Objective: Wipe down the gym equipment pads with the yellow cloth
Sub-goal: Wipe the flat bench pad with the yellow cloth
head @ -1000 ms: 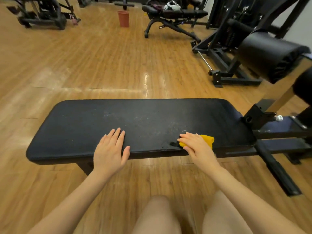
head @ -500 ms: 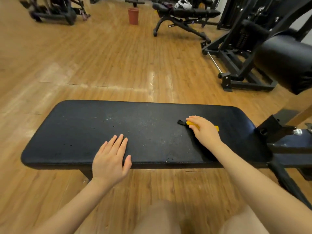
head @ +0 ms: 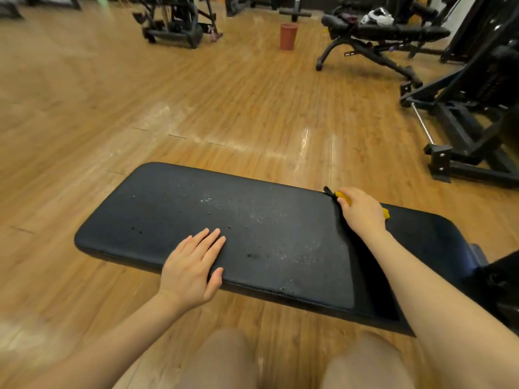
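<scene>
wooden gym floor point(head: 106, 113), plank-laid and glossy, runs under everything listed; entries follow from nearest to farthest.

item 1: two bare knees at the bottom edge, blurred.

item 2: left hand point(head: 193, 266), lying flat with straight fingers on the near edge of the pad, thumb over the rim, holding nothing. unchanged from a second ago; judged to be bracing.

item 3: bench pad point(head: 252, 220), black, long, serving as the worktop. pale specks and small dark pits scatter across its middle. a darker, cleaner-looking band runs from near edge to far edge under the right forearm, which suggests one wiped stripe.

item 4: right hand point(head: 362, 211), fingers curled down over the cloth, pressing it to the pad at the far edge.

item 5: yellow cloth point(head: 344, 197), bunched and mostly hidden; only slivers show at the fingertips and behind the knuckles. a dark tab sticks out beside it. a second ago it sat at the near edge, half a second ago mid-pad, now at the far rim: one forward stroke is complete. judgement: the speckled middle and left of the pad remain to be wiped, so the task is at an early stage.

item 6: black machine frame point(head: 460, 141), right, well apart from the pad.

item 7: second bench point(head: 393, 32), far right, something pale lying on it.

item 8: terracotta pot point(head: 288, 36), far centre.

item 9: equipment rack point(head: 177, 21), far left.
</scene>
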The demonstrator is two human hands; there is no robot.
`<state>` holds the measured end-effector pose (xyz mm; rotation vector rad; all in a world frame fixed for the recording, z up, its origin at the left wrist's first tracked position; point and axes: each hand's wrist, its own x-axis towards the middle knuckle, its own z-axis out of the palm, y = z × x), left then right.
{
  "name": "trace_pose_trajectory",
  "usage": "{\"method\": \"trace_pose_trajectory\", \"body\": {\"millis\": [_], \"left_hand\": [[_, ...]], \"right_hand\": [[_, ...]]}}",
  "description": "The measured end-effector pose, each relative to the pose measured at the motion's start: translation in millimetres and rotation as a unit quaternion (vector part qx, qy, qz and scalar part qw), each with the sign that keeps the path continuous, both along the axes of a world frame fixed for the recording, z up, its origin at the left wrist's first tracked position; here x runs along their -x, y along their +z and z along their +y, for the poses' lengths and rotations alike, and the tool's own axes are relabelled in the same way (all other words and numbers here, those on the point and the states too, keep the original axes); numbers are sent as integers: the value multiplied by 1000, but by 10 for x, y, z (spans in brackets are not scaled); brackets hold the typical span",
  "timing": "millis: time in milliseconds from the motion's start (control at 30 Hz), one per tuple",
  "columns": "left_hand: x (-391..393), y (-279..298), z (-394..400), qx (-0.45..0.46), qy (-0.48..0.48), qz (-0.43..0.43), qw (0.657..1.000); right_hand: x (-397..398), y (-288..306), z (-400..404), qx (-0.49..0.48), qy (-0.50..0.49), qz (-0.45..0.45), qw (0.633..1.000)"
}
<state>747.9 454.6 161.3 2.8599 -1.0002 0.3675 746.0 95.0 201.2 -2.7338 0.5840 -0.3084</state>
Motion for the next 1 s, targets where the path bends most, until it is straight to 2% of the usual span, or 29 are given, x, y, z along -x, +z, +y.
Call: {"method": "trace_pose_trajectory", "body": {"millis": [233,400,600,767,1000], "left_hand": [[26,64,19,3,8,30,1000],[68,55,11,35,14,25,999],[109,55,-2,56,17,14,998],[75,4,-10,72,13,-7,997],[7,-104,-26,111,-9,-67,992]], "right_hand": [[533,-124,456,-26,99,0,995],[1246,-253,1061,4,229,-76,971],[1255,-180,991,-26,305,-9,952],[668,-115,719,-12,240,2,971],[-237,-26,411,-8,27,7,1000]]}}
